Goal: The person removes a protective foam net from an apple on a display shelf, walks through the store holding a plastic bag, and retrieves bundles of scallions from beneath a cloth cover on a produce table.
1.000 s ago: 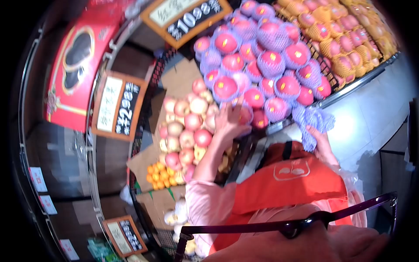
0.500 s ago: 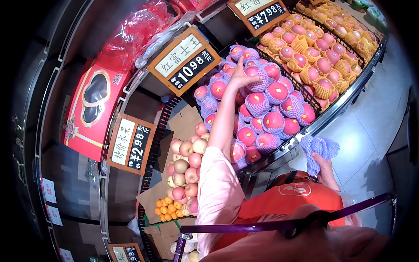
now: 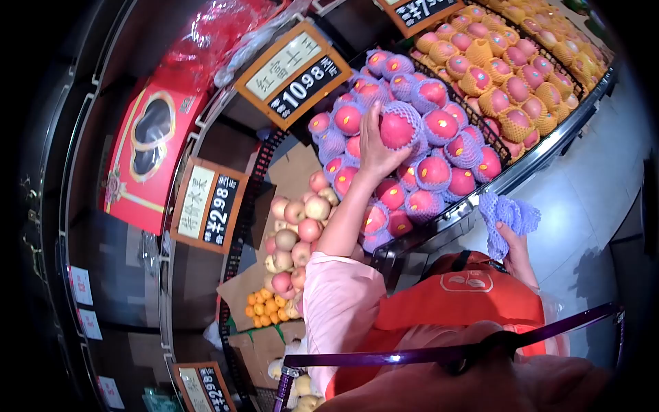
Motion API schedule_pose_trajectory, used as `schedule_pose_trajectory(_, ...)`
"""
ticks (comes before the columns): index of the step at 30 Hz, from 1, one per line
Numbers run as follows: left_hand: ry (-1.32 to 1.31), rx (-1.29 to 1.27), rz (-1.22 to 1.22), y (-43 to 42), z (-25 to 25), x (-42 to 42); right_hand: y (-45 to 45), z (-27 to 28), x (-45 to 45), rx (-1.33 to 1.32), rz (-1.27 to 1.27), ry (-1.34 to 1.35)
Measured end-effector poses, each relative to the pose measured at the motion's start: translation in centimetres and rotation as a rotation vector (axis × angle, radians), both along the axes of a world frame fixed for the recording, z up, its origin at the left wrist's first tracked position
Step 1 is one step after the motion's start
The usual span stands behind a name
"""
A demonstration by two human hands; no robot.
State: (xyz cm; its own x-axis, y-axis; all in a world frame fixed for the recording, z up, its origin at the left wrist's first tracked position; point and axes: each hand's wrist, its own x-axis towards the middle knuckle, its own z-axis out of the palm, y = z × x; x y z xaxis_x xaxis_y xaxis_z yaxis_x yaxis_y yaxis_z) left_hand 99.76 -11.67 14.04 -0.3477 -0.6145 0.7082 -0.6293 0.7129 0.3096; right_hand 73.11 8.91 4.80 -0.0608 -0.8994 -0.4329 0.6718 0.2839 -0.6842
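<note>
My left hand point(image 3: 379, 150) is reached out over the heap of red apples in purple foam nets. Its thumb and fingers are curved around one netted apple point(image 3: 397, 130) near the top of the pile, the red skin facing up. On the right, low beside the display edge, my right hand point(image 3: 513, 246) grips a bunch of purple foam nets point(image 3: 506, 218). Around my left hand lie other netted apples point(image 3: 434, 172), several with yellow stickers.
Apples in yellow nets point(image 3: 516, 89) fill the crate beyond. Nearer lie loose pale apples point(image 3: 298, 226) and small orange fruits point(image 3: 264, 307). A price sign point(image 3: 294, 74) stands behind the pile, with a red gift box point(image 3: 152, 158) on the left shelf. A metal rail point(image 3: 473, 199) edges the display.
My left hand has shifted slightly down the view and now wraps the side of a netted apple. My right hand still holds the foam nets. The whole view has shifted slightly.
</note>
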Motion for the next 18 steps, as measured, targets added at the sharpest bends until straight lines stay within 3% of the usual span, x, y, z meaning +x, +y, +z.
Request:
schedule_pose_trajectory(9,0.318,0.555,0.046,8.8,-2.1,3.9,-2.0,0.2,2.8,-0.024,0.195,0.016)
schedule_pose_trajectory(13,1.131,0.993,-0.167,10.3,-2.0,4.1,-2.2,0.2,3.5,-0.022,0.252,-0.004)
schedule_pose_trajectory(14,1.252,0.981,-0.254,10.9,-2.7,4.0,-2.3,0.2,3.7,-0.026,0.244,-0.004)
schedule_pose_trajectory(17,1.834,1.252,-0.273,12.2,-3.5,3.5,-2.5,0.0,4.2,-0.048,0.245,-0.011)
schedule_pose_trajectory(18,1.836,1.247,-0.222,12.4,-3.4,2.8,-2.6,0.0,4.2,-0.056,0.251,-0.011)
